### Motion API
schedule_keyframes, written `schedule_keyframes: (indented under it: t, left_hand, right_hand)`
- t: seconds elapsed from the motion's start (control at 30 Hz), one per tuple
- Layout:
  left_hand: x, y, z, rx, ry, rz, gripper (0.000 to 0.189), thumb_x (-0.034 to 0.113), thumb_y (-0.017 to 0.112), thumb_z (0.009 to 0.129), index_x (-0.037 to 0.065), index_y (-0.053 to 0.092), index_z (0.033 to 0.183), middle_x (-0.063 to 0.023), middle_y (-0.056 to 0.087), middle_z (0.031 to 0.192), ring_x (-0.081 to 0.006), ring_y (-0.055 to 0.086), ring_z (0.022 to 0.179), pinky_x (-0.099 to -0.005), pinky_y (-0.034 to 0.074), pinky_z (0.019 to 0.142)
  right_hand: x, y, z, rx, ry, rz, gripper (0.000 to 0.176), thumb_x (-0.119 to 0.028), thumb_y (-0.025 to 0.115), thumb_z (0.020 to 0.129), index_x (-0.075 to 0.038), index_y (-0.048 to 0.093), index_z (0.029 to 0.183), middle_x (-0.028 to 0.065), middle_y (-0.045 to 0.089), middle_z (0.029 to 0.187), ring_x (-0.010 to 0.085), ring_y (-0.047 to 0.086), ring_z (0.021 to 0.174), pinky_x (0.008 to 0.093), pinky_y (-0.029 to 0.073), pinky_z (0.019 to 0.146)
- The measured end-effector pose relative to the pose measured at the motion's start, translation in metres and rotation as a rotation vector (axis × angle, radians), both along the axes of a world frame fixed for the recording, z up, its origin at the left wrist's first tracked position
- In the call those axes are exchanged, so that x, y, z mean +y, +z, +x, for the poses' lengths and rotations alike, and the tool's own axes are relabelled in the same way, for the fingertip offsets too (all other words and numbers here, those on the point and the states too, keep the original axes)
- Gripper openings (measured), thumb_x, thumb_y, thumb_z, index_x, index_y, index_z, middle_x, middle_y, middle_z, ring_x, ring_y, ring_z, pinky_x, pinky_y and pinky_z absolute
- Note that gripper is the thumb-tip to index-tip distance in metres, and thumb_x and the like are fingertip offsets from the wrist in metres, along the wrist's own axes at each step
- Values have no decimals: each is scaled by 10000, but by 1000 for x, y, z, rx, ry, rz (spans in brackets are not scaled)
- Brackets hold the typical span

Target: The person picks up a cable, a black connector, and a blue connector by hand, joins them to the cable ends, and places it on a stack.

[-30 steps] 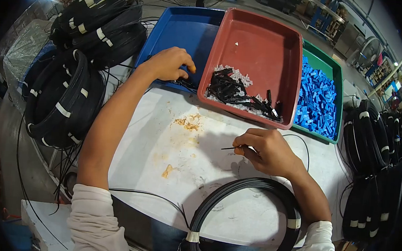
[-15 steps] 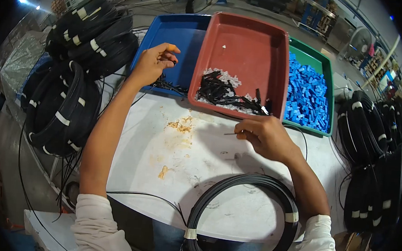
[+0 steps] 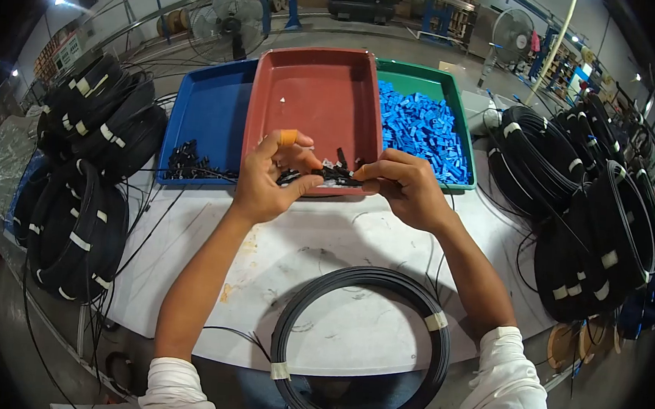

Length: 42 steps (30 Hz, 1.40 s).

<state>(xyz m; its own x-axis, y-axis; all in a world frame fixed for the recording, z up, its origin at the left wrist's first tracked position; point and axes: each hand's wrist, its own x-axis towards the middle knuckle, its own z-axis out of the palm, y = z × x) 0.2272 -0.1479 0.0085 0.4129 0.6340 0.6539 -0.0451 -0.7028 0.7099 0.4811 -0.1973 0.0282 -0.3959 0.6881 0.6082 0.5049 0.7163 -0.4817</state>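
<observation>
My left hand (image 3: 268,177) and my right hand (image 3: 403,185) meet in front of the red tray (image 3: 316,90). Between their fingertips is a small black connector piece (image 3: 332,174) on the end of a thin black cable; the left hand pinches the piece and the right hand pinches the cable end. The cable runs down to a taped black cable coil (image 3: 363,344) lying on the white table (image 3: 210,249) near me. The red tray holds black and white small parts behind my fingers.
A blue tray (image 3: 208,112) with several black pieces sits left of the red one, a green tray (image 3: 454,130) of blue connectors (image 3: 420,127) to the right. Stacks of black cable coils stand at left (image 3: 79,172) and right (image 3: 592,215). A fan (image 3: 226,23) stands behind.
My left hand left the blue tray and came to the middle with a black piece. My right hand rose to meet it. The view tilted up and shifted.
</observation>
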Motion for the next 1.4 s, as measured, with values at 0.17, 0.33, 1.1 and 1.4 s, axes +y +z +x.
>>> schedule_keyframes:
  t: [0.17,0.33,1.1,1.4]
  left_hand:
    - [-6,-7,12,-103,13,9,586,-73,816,742,43,491,1216,-99,699,982,-144,679,933,-278,532,878]
    - [-8,-9,13,-111,-4,13,589,-59,819,749,44,479,1219,-102,703,989,-151,682,938,-272,533,869]
    - [-11,-15,11,-46,11,-23,563,-47,822,756,40,479,1194,-113,707,992,-153,699,936,-266,570,853]
    - [-9,-14,12,38,75,89,518,-28,834,749,33,521,1158,-118,731,932,-166,720,900,-297,589,823]
  right_hand:
    - [-4,6,0,49,8,-60,200,71,703,829,-14,736,1006,87,680,917,217,683,815,315,540,707]
    - [-2,1,-4,63,48,-41,214,57,704,815,-31,733,1008,107,645,863,247,626,721,359,487,615]
    - [-7,3,-8,-4,25,-47,194,24,720,806,-38,733,989,104,636,841,263,622,730,373,495,626]
    - [-6,-2,-8,-47,-3,-22,177,3,728,803,-48,734,973,100,652,848,275,640,720,380,507,630]
